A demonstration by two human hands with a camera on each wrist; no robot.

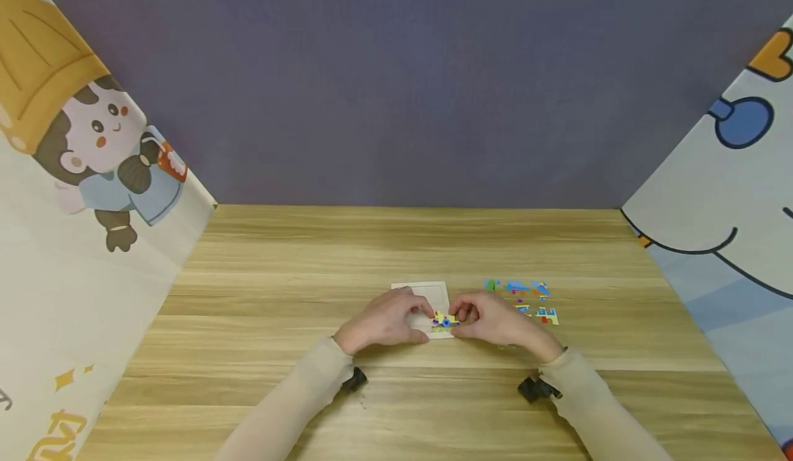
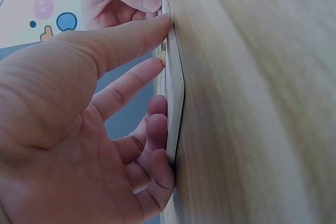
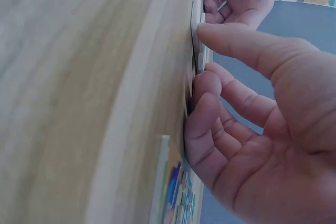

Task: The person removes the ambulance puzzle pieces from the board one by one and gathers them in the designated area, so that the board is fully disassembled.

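Note:
A pale, shallow puzzle frame (image 1: 427, 285) lies on the table between the hands. Yellow and blue jigsaw pieces (image 1: 445, 321) are at its near right part. My left hand (image 1: 387, 316) comes in from the left; its thumb touches the near edge of the frame, and its index fingertip touches the pieces' left side. From the right, my right hand (image 1: 492, 316) sets its thumb by the frame's near right corner and its index fingertip at the pieces' right end. Its other fingers are bent. In both wrist views thumb and index fingertips stay apart, pressing along the edge.
Right of the frame lie several loose, colorful jigsaw pieces (image 1: 517, 287), partly behind the right hand. The wood-grain table (image 1: 297, 261) meets a dark grey panel (image 1: 396, 103) at the back. Cartoon-printed panels stand at both sides.

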